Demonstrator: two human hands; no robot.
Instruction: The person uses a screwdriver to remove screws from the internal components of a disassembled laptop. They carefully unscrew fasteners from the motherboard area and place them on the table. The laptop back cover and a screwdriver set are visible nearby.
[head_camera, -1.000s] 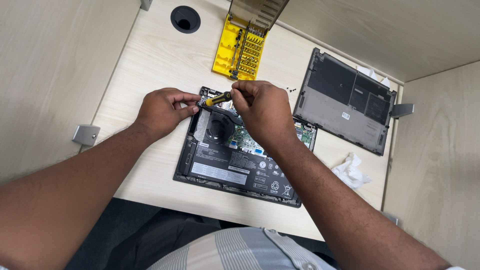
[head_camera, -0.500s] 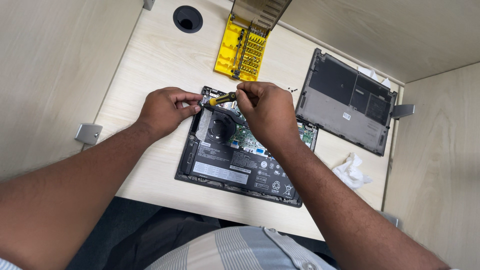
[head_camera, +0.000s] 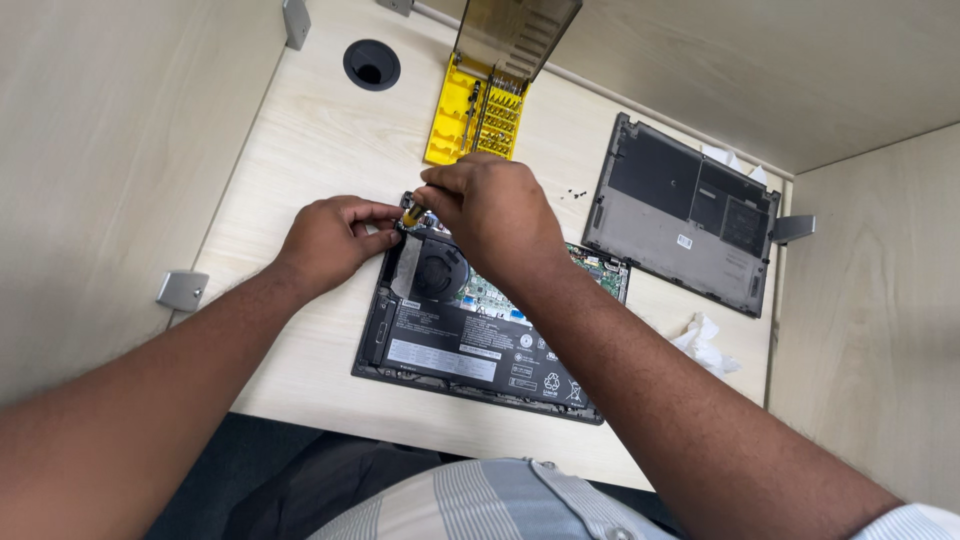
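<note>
Fingers of our right hand (head_camera: 490, 205) pinch the yellow screwdriver (head_camera: 410, 215) slanting down-left into the laptop's (head_camera: 450, 345) far-left corner; our left hand (head_camera: 330, 240) steadies its tip.

- Left hand (head_camera: 330, 242): knuckles up, fingers curled inward; fingertips pinched together just beside the right hand's grip; forearm runs in bare from the lower left
- Right hand (head_camera: 495, 210): back of the hand up, fingers bent down and closed in a pinch at their tips; wrist slightly flexed; forearm comes from the lower right, bare to a pale cuff
</note>
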